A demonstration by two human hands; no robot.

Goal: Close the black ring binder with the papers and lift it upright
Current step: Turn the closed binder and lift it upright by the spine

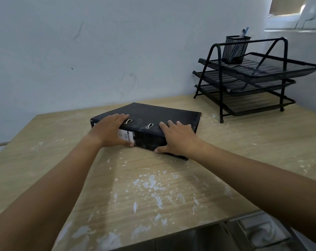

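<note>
The black ring binder [153, 115] lies flat and closed on the wooden table [153, 187], its spine with a white label facing me. No papers show from outside. My left hand [110, 130] clasps the binder's left end, fingers on the top cover and thumb against the spine at the label. My right hand [177, 137] clasps the right end the same way, fingers spread on the cover and thumb low on the spine.
A black three-tier mesh letter tray [247, 82] stands at the back right, with a mesh pen cup [235, 48] on its top tier. A pale wall rises just behind the table. White paint flecks cover the near tabletop.
</note>
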